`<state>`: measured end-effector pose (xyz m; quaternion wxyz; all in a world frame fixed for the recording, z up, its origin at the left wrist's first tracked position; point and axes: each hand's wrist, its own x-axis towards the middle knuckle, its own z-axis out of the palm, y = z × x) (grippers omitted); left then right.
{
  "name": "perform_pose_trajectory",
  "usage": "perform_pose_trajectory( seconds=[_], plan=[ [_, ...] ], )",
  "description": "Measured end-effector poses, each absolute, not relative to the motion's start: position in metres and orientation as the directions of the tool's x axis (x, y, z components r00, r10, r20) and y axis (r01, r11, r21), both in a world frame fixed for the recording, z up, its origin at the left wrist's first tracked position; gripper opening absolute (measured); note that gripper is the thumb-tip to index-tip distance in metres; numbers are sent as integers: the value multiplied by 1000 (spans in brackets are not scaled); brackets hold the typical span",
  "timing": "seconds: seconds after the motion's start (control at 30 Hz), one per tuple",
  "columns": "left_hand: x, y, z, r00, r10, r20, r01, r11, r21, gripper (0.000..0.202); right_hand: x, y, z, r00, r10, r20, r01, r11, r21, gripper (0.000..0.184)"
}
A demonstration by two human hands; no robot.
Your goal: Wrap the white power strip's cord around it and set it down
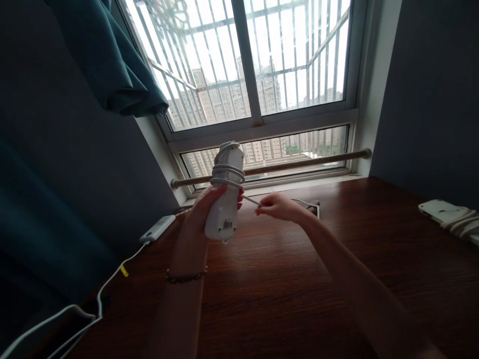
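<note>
My left hand (204, 204) is closed around a white power strip (220, 217), held upright above the table with its barcode label and screws facing me. Several turns of white cord (228, 172) wrap its upper half. To the right, my right hand (277, 206) pinches the cord's loose length, which runs taut from the strip to my fingertips. Beyond that hand the cord carries on to an end piece, probably the plug (316, 207), partly hidden behind my wrist.
On the brown wooden table (280, 279), another white strip-like device (443, 211) wound with cord lies at the right. A white multi-socket block (159, 228) with cables is at the left edge. Behind are a rail (307, 162), a barred window and a blue curtain (112, 65).
</note>
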<state>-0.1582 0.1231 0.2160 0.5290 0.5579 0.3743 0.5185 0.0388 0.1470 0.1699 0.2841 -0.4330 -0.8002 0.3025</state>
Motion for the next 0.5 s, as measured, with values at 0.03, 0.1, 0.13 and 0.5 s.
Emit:
perform_pose_trajectory(
  seconds=[0.03, 0.1, 0.13, 0.5],
  plan=[
    [-159, 129, 213, 240, 954, 178, -163, -142, 976, 46, 44, 147, 172, -399, 861, 316, 537, 498, -681, 26],
    [-155, 142, 203, 259, 951, 169, -153, -132, 979, 48, 54, 142, 179, -314, 808, 498, 675, 559, -482, 27],
    [-150, 148, 195, 242, 953, 183, -135, -153, 979, 48, 57, 137, 182, -293, 793, 535, 780, 522, -346, 28],
    [-102, 171, 133, 338, 925, 173, 183, -245, 952, 57, 56, 120, 187, -493, 798, 346, 870, 455, 191, 19]
  ],
)
